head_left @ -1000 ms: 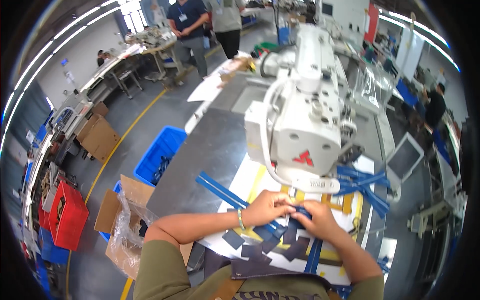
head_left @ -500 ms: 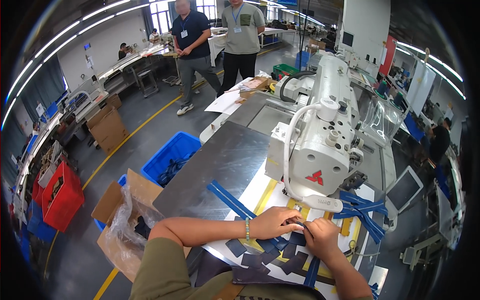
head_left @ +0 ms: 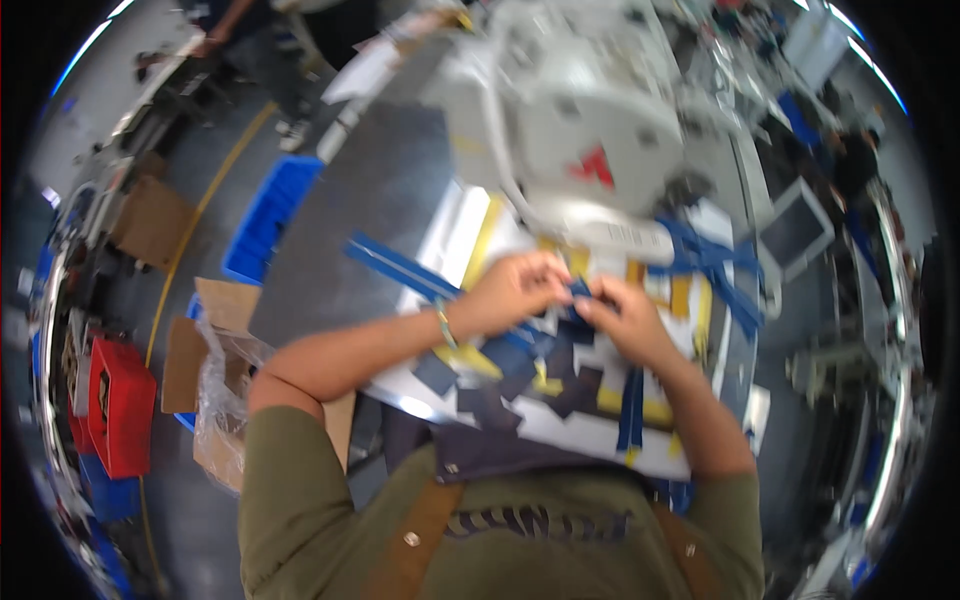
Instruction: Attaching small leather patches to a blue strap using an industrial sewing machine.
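White-painted metal fills the top of my feed: a bulky sewing machine head with a red emblem [head_left: 590, 150], blurred, standing over a smooth grey metal tabletop [head_left: 330, 290]. On that I see a flat white sheet crossed with yellow bands [head_left: 455, 240]. At its right lies a fanned bundle of blue fabric strips [head_left: 705, 255]; whether those are finished or waiting, I cannot tell. One long blue strip with a pale centre line [head_left: 395, 265] slants in from the left, passing beneath the left wrist.

The left hand [head_left: 515, 292] has its fingertips curled in at the work, though blur keeps me from telling whether they grip. The right hand [head_left: 625, 315] pinches a small dark blue piece [head_left: 578, 288], which sits between the two hands, in front of the machine.

I judge the work midway: that piece is being handled, while several square dark fabric patches [head_left: 487, 410] lie loose below, outside both hands.
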A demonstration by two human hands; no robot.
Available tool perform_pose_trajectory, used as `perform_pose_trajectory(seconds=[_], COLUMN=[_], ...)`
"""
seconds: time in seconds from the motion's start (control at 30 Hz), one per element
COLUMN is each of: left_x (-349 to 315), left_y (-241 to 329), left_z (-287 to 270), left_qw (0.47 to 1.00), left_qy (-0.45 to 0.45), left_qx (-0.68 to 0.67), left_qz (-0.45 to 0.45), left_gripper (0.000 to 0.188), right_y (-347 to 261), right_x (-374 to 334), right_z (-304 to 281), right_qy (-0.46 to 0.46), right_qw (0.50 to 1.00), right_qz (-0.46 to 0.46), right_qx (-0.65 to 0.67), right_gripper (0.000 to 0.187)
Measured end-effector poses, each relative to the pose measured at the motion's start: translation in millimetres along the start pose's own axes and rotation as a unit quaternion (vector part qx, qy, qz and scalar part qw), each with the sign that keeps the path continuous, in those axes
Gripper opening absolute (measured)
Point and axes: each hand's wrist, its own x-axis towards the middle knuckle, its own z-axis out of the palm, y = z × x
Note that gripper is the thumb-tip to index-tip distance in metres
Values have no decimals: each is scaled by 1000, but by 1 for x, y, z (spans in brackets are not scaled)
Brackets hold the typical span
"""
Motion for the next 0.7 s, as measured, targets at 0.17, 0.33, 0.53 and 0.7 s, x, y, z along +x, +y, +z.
perform_pose_trajectory(seconds=[0.17,0.33,0.53,0.7], left_x=[1,2,-2,-3], left_y=[14,14,14,15], left_z=[-6,2,6,7], left_qw=[999,998,997,996], left_qy=[23,26,58,59], left_qx=[19,37,56,60], left_qz=[-12,-34,-20,-23], left_gripper=[18,16,17,18], right_y=[14,19,13,12], right_x=[14,9,6,6], right_z=[2,3,1,7], right_qy=[-29,-24,-43,-23], right_qw=[987,992,991,991], right_qz=[14,-1,-3,-6], right_qx=[156,122,124,134], right_gripper=[19,22,25,25])
